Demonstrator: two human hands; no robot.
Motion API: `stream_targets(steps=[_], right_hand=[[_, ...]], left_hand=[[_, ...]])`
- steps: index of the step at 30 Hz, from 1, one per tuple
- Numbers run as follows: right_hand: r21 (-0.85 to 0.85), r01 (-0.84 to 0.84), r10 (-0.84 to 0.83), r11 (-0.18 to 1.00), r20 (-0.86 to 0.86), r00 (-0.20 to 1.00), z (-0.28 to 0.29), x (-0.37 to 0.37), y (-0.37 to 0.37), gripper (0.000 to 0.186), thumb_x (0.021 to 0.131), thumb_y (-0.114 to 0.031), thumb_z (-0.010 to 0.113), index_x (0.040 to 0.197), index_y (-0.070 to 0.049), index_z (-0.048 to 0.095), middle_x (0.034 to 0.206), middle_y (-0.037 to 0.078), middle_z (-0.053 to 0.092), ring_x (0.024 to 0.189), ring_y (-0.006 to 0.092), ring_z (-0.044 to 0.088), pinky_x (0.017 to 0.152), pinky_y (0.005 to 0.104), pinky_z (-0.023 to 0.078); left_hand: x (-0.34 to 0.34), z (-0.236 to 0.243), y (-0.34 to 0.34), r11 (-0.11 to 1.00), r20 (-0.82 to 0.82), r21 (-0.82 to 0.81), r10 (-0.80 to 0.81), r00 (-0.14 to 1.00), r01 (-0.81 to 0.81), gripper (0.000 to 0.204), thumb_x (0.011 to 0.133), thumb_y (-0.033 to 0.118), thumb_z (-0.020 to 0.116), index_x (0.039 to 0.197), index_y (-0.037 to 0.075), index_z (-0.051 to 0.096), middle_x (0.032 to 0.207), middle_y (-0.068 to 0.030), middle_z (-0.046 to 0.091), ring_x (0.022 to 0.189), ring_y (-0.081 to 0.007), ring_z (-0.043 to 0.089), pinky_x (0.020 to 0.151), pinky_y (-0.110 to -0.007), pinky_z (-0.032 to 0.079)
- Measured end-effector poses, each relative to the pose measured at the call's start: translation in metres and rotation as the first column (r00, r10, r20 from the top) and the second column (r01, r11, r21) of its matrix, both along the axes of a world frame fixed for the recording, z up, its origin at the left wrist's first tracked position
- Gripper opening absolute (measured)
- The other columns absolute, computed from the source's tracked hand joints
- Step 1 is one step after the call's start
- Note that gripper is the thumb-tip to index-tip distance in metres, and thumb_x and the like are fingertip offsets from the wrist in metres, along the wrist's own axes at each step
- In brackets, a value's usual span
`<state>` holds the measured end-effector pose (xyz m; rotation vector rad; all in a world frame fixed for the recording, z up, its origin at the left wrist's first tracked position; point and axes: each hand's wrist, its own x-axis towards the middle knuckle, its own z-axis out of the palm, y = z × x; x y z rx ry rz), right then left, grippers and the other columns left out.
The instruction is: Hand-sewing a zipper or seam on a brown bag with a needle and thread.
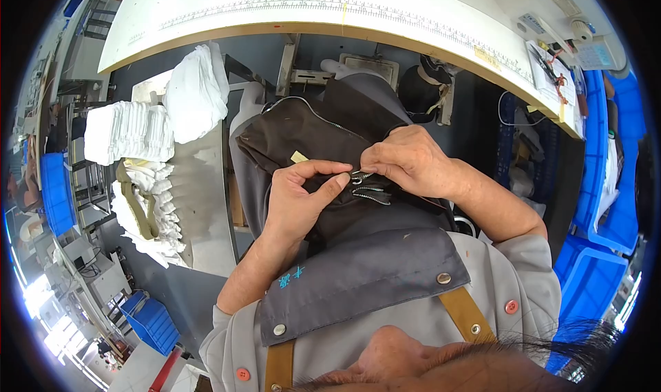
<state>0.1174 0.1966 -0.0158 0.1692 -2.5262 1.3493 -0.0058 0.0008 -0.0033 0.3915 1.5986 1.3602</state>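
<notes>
Dark brown fabric (289, 134) with a long metal zipper along its upper part lies across my lap over the dark grey apron. My left hand (299, 196) and my right hand (416, 165) are close together over it, thumbs and fingertips pinched on a short zipper piece (359, 178) with a metal pull. Loose curved zipper ends (372, 198) lie just below my fingertips. A small pale yellow tag (299, 157) sits on the fabric, above and left of my left hand's fingers.
A white table with a printed ruler (227, 13) spans ahead. Stacked white fabric (127, 130) and an olive strap sit on a metal surface (206, 220) at my left. Papers with scissors lie at the table's right end. Blue bins (589, 282) stand to my right, another (148, 323) at lower left.
</notes>
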Motion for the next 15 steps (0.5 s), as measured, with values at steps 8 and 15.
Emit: stream_targets(steps=[8, 15], right_hand=[[0.093, 0.036, -0.043, 0.995, 0.076, 0.996, 0.000, -0.002, -0.009, 0.014, 0.088, -0.016, 0.068, 0.090, -0.009, 0.056, 0.062, 0.008, 0.059, 0.059, 0.0290, 0.062, 0.055, 0.0390, 0.048], [0.229, 0.024, -0.058, 0.973, 0.143, 0.988, 0.023, -0.003, -0.015, 0.018, 0.089, -0.012, 0.062, 0.097, -0.006, 0.048, 0.064, 0.011, 0.058, 0.060, 0.0323, 0.062, 0.055, 0.0416, 0.047]], left_hand=[[-0.001, 0.000, 0.001, 1.000, 0.021, 0.009, -0.009, 1.000, 0.008, 0.017, 0.086, 0.002, 0.073, 0.103, -0.001, 0.073, 0.097, -0.0062, 0.072, 0.089, -0.0084, 0.065, 0.083, -0.022, 0.050], [0.000, -0.009, -0.001, 0.996, -0.041, 0.086, 0.043, 0.998, -0.039, 0.028, 0.081, 0.003, 0.079, 0.106, -0.001, 0.066, 0.097, -0.0066, 0.071, 0.093, -0.0089, 0.064, 0.087, -0.022, 0.048]])
